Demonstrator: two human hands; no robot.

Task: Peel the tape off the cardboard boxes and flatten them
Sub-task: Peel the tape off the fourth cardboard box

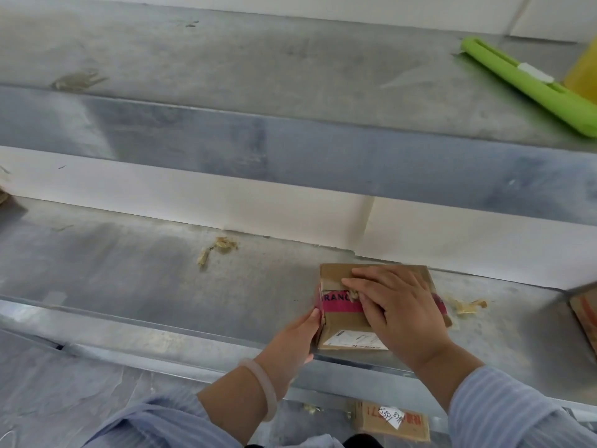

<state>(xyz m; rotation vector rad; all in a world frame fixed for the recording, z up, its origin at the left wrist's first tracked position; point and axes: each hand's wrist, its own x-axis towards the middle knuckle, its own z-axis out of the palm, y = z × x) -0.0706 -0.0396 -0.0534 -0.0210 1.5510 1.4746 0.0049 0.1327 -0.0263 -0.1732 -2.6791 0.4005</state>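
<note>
left hand [303, 331] – forearm seen at 7 o'clock, thumb and fingers clasped on box [342, 321] at its 9 o'clock side | right hand [397, 305] – forearm seen at 5 o'clock, palm laid down, fingers pointed to 10 o'clock, tape scrap [354, 294] pinched between thumb and index

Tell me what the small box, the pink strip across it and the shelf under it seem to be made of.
The box looks like matte brown cardboard, with folded flaps. The pink strip seems to be glossy plastic tape, going by its printed letters. The shelf appears to be dull grey sheet metal, possibly galvanised steel: faint sheen, folded front lip.
</note>
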